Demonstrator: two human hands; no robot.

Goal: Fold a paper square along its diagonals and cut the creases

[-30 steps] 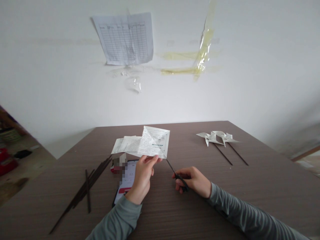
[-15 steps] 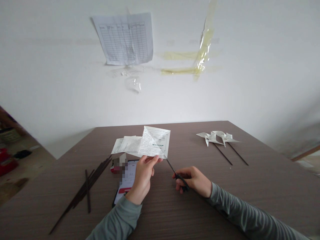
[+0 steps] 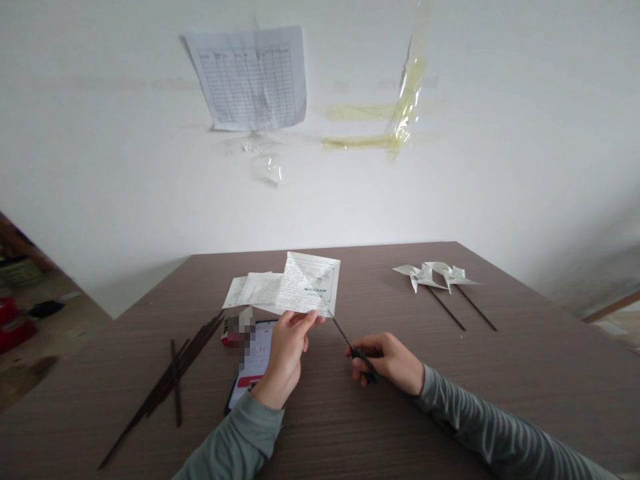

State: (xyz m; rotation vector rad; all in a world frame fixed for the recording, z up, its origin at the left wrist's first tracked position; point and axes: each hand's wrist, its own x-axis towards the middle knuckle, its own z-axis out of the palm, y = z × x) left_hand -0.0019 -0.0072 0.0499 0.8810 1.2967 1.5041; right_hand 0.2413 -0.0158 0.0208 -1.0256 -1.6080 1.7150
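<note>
My left hand [image 3: 290, 353] pinches the lower edge of a square sheet of printed paper [image 3: 311, 280], which has diagonal creases and is held up above the table. In my right hand [image 3: 387, 363] is a pair of scissors [image 3: 363, 360] with dark handles. The blades point up and left, and their tips meet the paper's lower right corner. Whether the blades are apart is too small to tell. Behind the square, more pieces of printed paper [image 3: 255, 290] lie on the table.
Two paper pinwheels [image 3: 414, 275] on dark sticks lie at the right of the brown table [image 3: 500, 393]. A bundle of dark sticks [image 3: 170, 377] lies at the left. A phone [image 3: 255, 353] and a small red-and-white box [image 3: 235, 328] are beside my left wrist. A white wall rises behind.
Almost nothing differs. The paper square has shifted very slightly to the left; both hands and the scissors stay in place.
</note>
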